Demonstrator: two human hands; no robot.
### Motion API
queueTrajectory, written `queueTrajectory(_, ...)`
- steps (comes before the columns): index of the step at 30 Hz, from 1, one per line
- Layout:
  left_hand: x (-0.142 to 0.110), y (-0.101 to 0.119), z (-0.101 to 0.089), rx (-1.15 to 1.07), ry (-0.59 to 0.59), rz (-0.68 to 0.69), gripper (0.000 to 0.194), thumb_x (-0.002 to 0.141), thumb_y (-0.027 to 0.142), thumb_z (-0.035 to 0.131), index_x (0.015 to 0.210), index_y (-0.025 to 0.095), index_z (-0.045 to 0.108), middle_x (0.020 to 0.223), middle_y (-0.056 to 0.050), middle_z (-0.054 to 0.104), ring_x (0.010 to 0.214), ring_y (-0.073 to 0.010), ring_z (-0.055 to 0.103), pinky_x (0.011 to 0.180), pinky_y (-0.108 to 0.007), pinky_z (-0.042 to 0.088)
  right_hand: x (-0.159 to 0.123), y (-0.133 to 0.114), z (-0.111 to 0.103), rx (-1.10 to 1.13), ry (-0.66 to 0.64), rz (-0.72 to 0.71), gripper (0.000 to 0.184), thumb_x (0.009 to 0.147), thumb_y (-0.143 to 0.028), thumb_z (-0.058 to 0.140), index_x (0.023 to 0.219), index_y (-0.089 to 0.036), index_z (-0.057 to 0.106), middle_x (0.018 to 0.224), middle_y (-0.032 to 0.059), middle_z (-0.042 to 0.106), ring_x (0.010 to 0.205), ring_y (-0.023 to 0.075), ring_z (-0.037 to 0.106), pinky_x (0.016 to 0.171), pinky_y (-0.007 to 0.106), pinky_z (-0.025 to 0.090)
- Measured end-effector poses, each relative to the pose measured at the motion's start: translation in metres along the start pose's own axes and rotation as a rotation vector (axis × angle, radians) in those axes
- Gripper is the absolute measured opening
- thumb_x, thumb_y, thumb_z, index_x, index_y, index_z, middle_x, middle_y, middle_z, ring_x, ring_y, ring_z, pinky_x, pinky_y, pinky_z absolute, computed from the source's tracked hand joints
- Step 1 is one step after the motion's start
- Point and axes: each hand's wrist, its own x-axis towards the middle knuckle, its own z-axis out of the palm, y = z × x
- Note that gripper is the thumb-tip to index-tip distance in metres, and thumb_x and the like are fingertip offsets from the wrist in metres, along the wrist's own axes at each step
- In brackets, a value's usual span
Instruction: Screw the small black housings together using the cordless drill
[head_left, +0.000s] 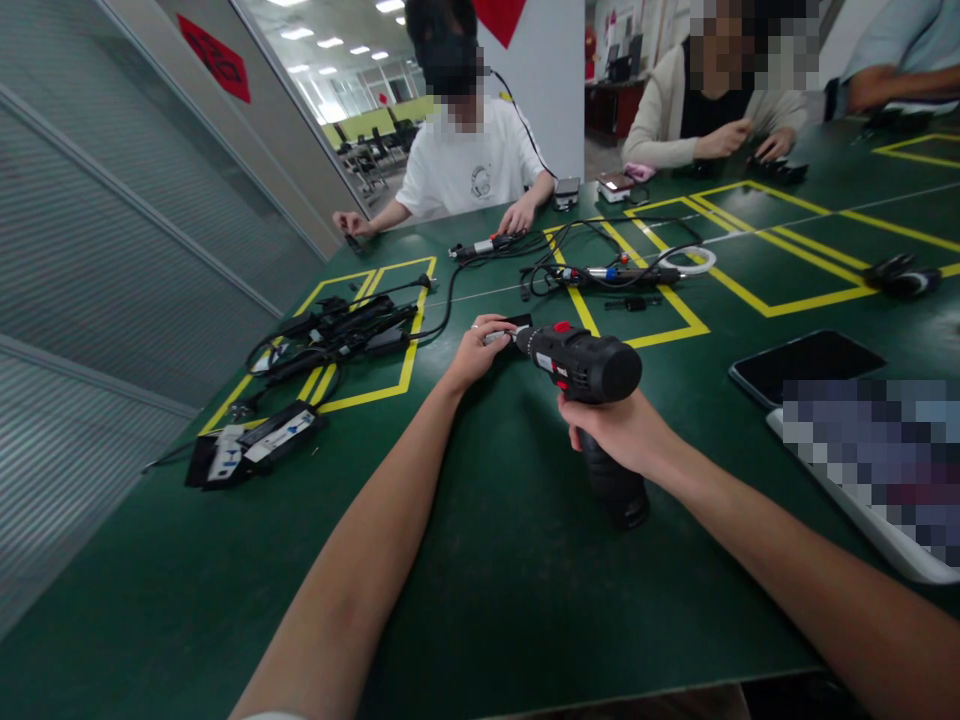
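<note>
My right hand (619, 430) is wrapped round the handle of a black and red cordless drill (581, 362). The drill lies level above the table, its chuck pointing left and away from me. At the chuck's tip, my left hand (480, 350) has its fingers closed on a small black and silver part (517, 326) resting on the green table (495, 540). The fingers cover most of that part, so its kind cannot be made out. Whether the bit touches it does not show.
Black adapters and cables (345, 330) are heaped at left, with a black and white box-like piece (255, 445) nearer me. A corded screwdriver (622, 275) lies beyond the drill. At right are a phone (806, 365) and a white-edged tablet (840, 490). Other people sit across the table.
</note>
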Motion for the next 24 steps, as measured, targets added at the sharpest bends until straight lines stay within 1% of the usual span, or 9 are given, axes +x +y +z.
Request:
queueTrajectory(5,0.001,-0.002,0.0,0.019,0.006,0.024,0.025,0.083,0.032,0.054,0.101,0.02,0.068,0.117,-0.008,0.056,0.117,-0.021,0.05,0.106,-0.038,0.036,0.0,0.0,-0.001,0.06,0.007,0.011,0.004,0.07,-0.018,0.057,0.074,-0.017,0.059,0.056,0.0003,0.059,0.046,0.0136,0.056,0.049,0.027,0.041)
queueTrajectory(9,0.0,-0.003,0.0,0.007,0.017,0.028,0.026,0.084,0.033,0.054,0.102,0.02,0.068,0.119,-0.008,0.056,0.117,-0.0211,0.05,0.104,-0.037,0.038,-0.002,0.0,-0.004,0.12,0.013,0.024,0.008,0.07,-0.019,0.058,0.078,-0.017,0.06,0.059,0.0004,0.06,0.047,0.0136,0.056,0.049,0.027,0.04)
queueTrajectory(15,-0.001,-0.004,0.001,-0.001,0.038,0.02,0.025,0.084,0.032,0.054,0.1,0.02,0.069,0.119,-0.007,0.056,0.116,-0.0202,0.05,0.104,-0.037,0.037,-0.008,-0.002,-0.006,0.177,0.03,0.121,0.009,0.07,-0.02,0.06,0.077,-0.015,0.063,0.058,0.0023,0.061,0.048,0.0136,0.054,0.048,0.027,0.038)
queueTrajectory(19,0.0,-0.003,0.001,0.0,0.036,0.023,0.024,0.084,0.03,0.054,0.1,0.02,0.069,0.119,-0.007,0.057,0.116,-0.0202,0.051,0.104,-0.036,0.038,-0.012,-0.002,-0.008,0.259,0.022,0.137,0.012,0.07,-0.022,0.059,0.079,-0.015,0.065,0.062,0.0047,0.063,0.049,0.0143,0.055,0.049,0.028,0.04)
queueTrajectory(24,0.0,0.0,0.0,-0.011,0.029,0.009,0.025,0.084,0.03,0.054,0.1,0.02,0.069,0.12,-0.007,0.056,0.117,-0.021,0.051,0.104,-0.037,0.038,-0.013,-0.004,-0.007,0.247,0.026,0.156,0.011,0.069,-0.022,0.061,0.077,-0.015,0.064,0.058,0.0038,0.061,0.048,0.0147,0.055,0.049,0.028,0.041)
